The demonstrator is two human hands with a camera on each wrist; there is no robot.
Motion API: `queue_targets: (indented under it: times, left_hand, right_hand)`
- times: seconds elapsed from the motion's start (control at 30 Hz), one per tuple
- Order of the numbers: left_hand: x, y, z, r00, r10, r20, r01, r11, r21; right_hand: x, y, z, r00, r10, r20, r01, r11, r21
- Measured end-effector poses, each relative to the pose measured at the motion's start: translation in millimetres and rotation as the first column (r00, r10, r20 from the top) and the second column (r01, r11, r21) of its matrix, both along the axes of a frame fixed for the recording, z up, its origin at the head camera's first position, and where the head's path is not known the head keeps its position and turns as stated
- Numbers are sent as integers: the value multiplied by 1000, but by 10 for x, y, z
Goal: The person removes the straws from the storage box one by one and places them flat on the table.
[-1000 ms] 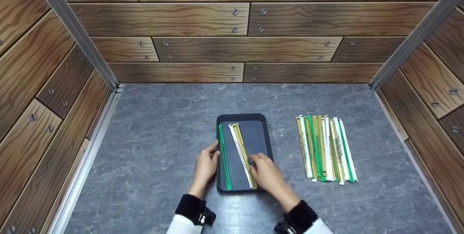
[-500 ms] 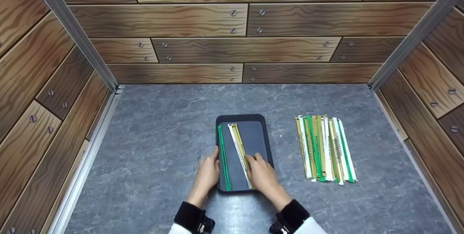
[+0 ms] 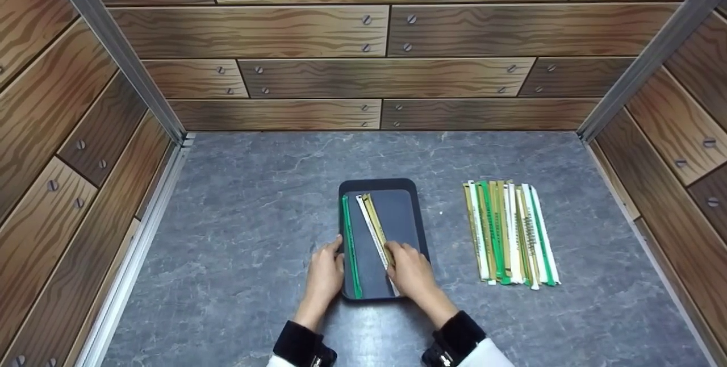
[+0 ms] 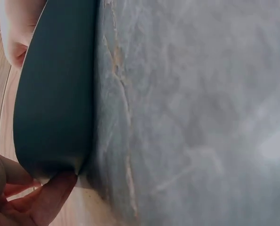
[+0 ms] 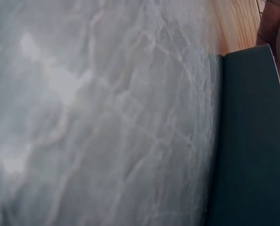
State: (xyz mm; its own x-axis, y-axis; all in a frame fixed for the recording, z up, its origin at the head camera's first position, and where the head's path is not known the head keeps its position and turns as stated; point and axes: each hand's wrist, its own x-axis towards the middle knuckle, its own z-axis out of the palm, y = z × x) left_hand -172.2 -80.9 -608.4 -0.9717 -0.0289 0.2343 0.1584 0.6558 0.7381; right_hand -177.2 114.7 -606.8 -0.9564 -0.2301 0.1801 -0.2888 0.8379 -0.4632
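Observation:
A dark shallow tray (image 3: 406, 213) stands on the grey tabletop. In it lie a green wrapped straw (image 3: 350, 242) along the left side and, slanting through the middle, a white wrapped straw (image 3: 372, 230) with a gold wrapped straw (image 3: 375, 216) against it. My left hand (image 3: 325, 270) holds the tray's left wall, thumb at the rim and fingers outside; fingers also show at the tray's corner in the left wrist view. My right hand (image 3: 412, 270) reaches over the right wall and pinches the gold straw, covering its lower part.
A row of several green, gold and white wrapped straws (image 3: 508, 230) lies on the tabletop (image 3: 255, 213) right of the tray. Wood-patterned walls (image 3: 386, 77) with metal corner rails close in the back and both sides.
My right hand has moved slightly left and its fingers have closed on the gold straw. My left hand has slid a little nearer along the tray wall.

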Motion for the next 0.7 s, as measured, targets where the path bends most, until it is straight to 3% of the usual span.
queue_targets:
  times: [0.2,0.33,0.7]
  left_hand:
    - [-35,-46,-45,996,-6,90,-12,980,197]
    - [-46,-65,-46,989,-17,144,-23,961,275]
    - [-48,-79,-51,992,11,128,-45,965,260]
  right_hand:
    - [-25,26,15,997,14,80,-11,1000,-28]
    - [-30,37,4,996,19,91,-15,999,-43]
    - [-53,96,111,999,49,20,-45,986,-163]
